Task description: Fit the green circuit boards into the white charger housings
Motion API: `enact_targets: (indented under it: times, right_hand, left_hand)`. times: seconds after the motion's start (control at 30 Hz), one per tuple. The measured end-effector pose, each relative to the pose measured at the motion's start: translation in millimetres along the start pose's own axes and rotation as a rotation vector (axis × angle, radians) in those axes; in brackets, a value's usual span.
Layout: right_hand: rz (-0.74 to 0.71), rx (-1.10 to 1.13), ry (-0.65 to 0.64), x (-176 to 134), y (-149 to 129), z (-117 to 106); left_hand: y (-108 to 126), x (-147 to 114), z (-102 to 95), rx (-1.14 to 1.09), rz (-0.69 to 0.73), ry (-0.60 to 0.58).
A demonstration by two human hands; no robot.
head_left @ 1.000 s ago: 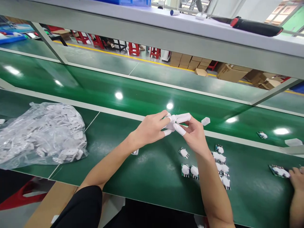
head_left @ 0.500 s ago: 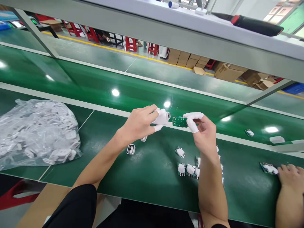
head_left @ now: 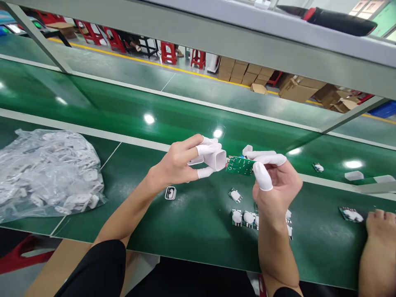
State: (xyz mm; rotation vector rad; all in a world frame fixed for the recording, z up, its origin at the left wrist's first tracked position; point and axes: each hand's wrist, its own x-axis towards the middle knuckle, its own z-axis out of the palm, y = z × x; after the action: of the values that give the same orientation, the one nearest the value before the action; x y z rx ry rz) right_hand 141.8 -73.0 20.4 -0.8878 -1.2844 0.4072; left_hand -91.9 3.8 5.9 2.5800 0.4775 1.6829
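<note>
White finger cots cover several fingertips of both hands. My left hand (head_left: 185, 159) grips a white plastic housing (head_left: 219, 160), its open end turned to the right. Between the thumb and fingers of my right hand (head_left: 274, 177) is a green circuit board (head_left: 239, 165), held level. The board's left edge is right at the mouth of the housing; whether it enters cannot be made out. Below my hands, a small white part with a dark inside (head_left: 170, 193) lies on the green table. Several boards with white blobs (head_left: 248, 218) sit near my right forearm, which hides some of them.
A clear bag of white plastic parts (head_left: 52, 173) lies at the left. A co-worker's hand (head_left: 379, 227) rests at the right beside another board (head_left: 351, 214). White housings (head_left: 354, 175) stand on the green strip beyond. A shelf (head_left: 198, 27) crosses overhead, bearing a black-and-red tool (head_left: 340, 21).
The housing in my left hand has turned so its open mouth shows. My right hand has moved slightly right and down with the board. A white housing now shows behind my right fingers.
</note>
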Motion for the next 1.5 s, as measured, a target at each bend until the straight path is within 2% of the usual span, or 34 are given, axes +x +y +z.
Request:
enact_targets:
  times: [0.13,0.37,0.7,1.0,1.5]
  right_hand:
    - [-0.043,-0.113,-0.019,-7.6,-9.4,6.8]
    - [-0.09,-0.099,-0.043,-14.9,-11.1,13.3]
    - [-0.168,-0.198,-0.018,-14.7,-11.7,14.4]
    - [-0.262,-0.269,-0.051,-16.0,-9.3,9.6]
    - [-0.323,-0.35,-0.089,-13.7,-11.9,11.6]
  left_hand:
    - [0.4,-1.9,1.9,0.003,0.005,-0.013]
    - [1.9,-3.6,3.7,0.054,-0.011,-0.03]
    - [0.0,-7.0,4.6,0.084,-0.032,-0.046]
    - [-2.1,-8.9,5.1,0.121,-0.018,-0.04]
    - [-3.0,-11.3,11.3,0.115,0.024,-0.063]
